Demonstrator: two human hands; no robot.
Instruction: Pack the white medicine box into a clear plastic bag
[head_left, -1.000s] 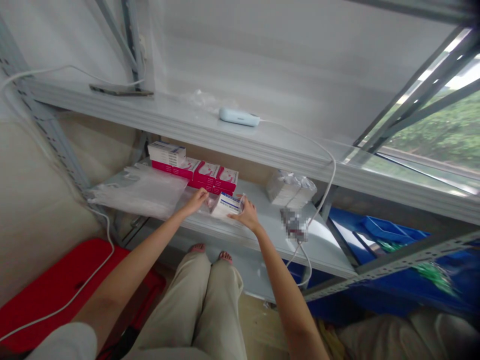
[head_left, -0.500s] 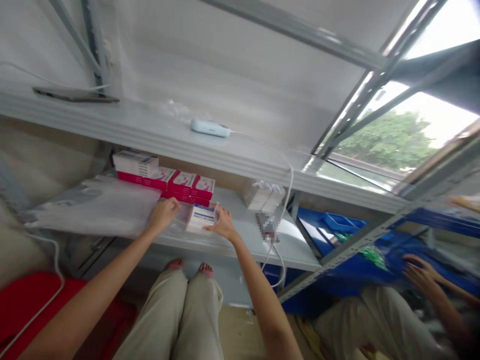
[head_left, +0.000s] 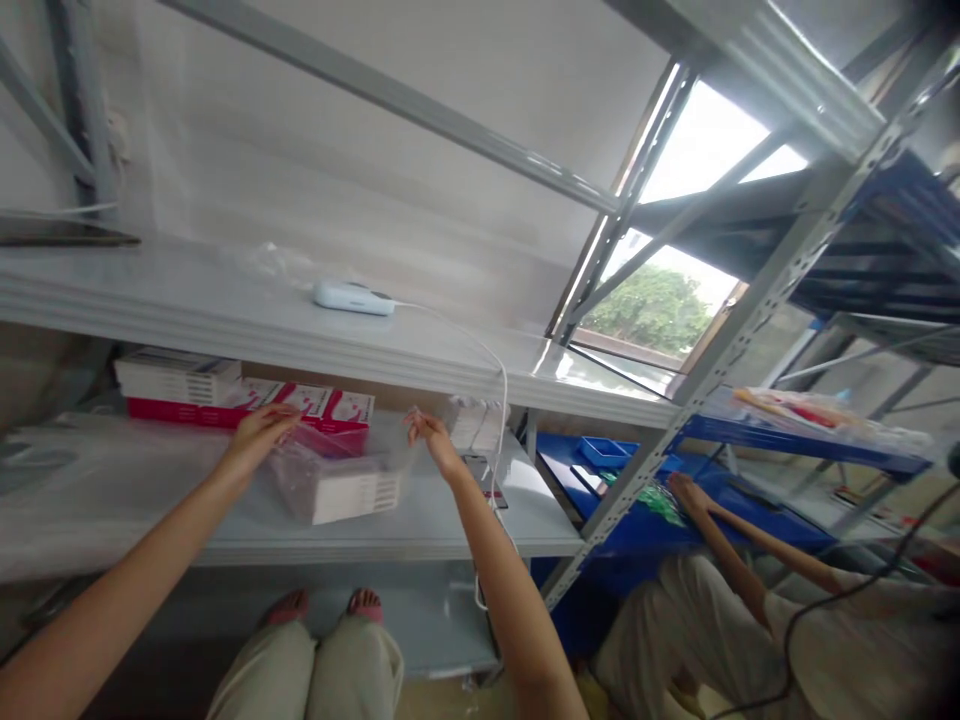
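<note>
Both my hands hold up a clear plastic bag (head_left: 345,470) by its top edge, above the lower shelf (head_left: 420,530). My left hand (head_left: 259,432) pinches the bag's left corner and my right hand (head_left: 429,437) pinches the right corner. Inside the bag lies a white box (head_left: 351,493) with printed lines on its side. Behind the bag, a row of pink-and-white boxes (head_left: 322,405) stands at the back of the shelf, with white boxes (head_left: 178,373) stacked on the left end.
A white handheld device (head_left: 352,297) with a cable lies on the upper shelf (head_left: 225,320). Flat plastic bags (head_left: 90,480) cover the lower shelf's left. Another person's arm (head_left: 720,520) reaches into blue bins (head_left: 600,455) at the right.
The bag with the white box in it has been lifted off the shelf by its top corners. The view has swung up and to the right, showing the person beside me.
</note>
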